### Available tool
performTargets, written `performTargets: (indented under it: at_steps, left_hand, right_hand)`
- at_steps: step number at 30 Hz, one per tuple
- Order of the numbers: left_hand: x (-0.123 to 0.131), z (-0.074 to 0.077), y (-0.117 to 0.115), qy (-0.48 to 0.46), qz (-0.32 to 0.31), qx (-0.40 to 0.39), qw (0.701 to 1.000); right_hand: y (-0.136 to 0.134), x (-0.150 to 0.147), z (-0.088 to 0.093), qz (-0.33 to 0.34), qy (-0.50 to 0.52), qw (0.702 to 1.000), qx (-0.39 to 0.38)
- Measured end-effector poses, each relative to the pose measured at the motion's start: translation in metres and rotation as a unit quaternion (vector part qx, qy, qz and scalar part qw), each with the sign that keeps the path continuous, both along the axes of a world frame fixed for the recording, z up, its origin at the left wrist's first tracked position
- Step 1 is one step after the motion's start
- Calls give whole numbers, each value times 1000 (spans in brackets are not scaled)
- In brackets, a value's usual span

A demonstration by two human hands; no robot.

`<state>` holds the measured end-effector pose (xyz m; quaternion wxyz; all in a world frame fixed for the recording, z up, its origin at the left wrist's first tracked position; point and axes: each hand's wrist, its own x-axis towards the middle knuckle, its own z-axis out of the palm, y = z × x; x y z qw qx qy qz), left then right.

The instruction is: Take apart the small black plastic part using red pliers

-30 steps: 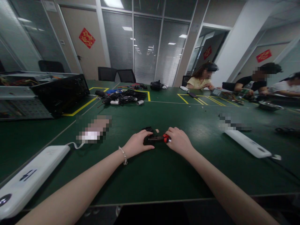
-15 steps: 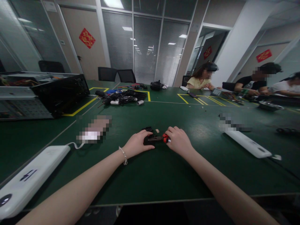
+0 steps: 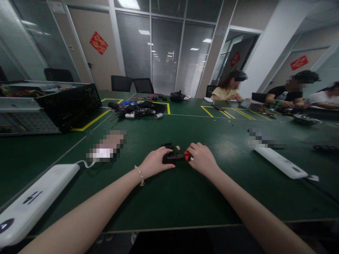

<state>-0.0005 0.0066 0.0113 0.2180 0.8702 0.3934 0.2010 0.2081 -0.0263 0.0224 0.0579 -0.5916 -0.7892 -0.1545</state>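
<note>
My right hand (image 3: pixel 202 157) is curled closed on the pliers' (image 3: pixel 178 157) red handles (image 3: pixel 187 156), nose toward nine o'clock at the black part (image 3: pixel 165 160) in my half-closed left hand (image 3: pixel 154 160), judged light, stiff, possibly brittle, best held by its edges.

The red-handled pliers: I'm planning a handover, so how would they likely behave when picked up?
The red-handled pliers look stiff, given their straight, dark nose. If that nose is solid metal, as its look suggests, they are probably heavy for their size. The handles may swing on a pivot, since two red parts show beside the right hand.
</note>
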Motion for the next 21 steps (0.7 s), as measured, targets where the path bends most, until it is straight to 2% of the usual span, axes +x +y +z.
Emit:
performTargets:
  at_steps: [14,21]
  left_hand:
    - [-1,-1,1,8,-4,0,1000]
    - [0,-2,2,10,-4,22,1000]
  right_hand:
    - [4,4,-6,-10,35,999,-29]
    - [2,3,-1,22,-11,1000,12]
